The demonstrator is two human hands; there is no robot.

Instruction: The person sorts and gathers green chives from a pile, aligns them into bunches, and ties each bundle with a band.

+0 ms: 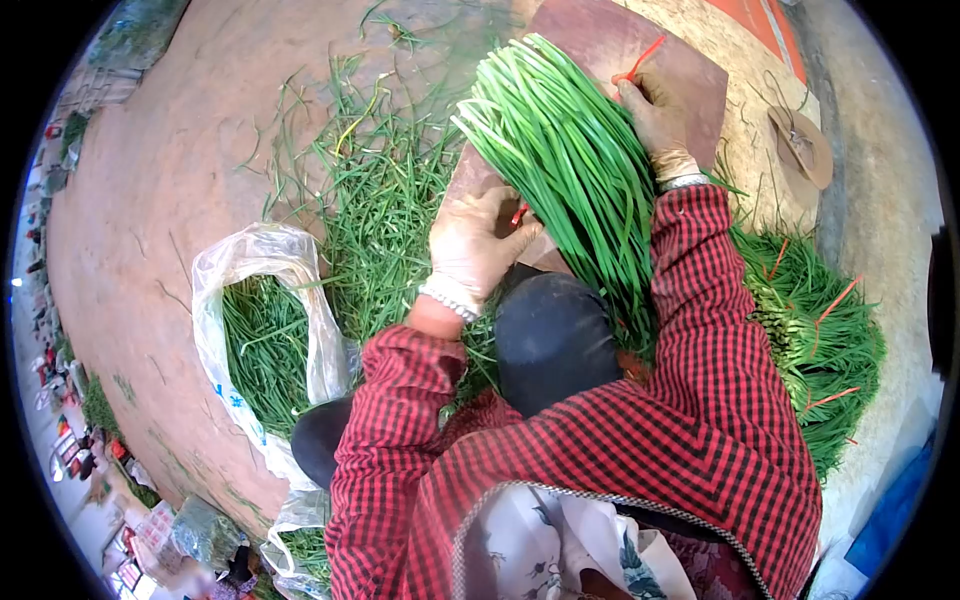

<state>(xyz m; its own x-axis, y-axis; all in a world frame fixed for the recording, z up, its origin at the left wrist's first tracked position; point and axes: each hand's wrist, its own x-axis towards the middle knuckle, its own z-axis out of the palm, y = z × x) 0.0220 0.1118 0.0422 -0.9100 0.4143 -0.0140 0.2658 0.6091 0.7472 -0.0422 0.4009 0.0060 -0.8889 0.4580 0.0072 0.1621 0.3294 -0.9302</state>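
Note:
A large bundle of long green stalks (575, 160), pale at the upper ends, lies on a reddish-brown board (695, 50). At its right side my right hand (655, 115), gloved, pinches a red tie that sticks up past the fingertips. My left hand (475, 245), also gloved, is at the bundle's left side, with its thumb and fingers around a short red end of tie. The part of the tie beneath the bundle is hidden. The stalks' lower ends run down beside my dark-clothed knee (555, 335).
Loose green trimmings (385, 200) are strewn on the floor left of the board. A clear plastic bag (210, 290) holds more greens. Bundles with red ties (820, 320) lie at the right, below a round tan object (800, 148).

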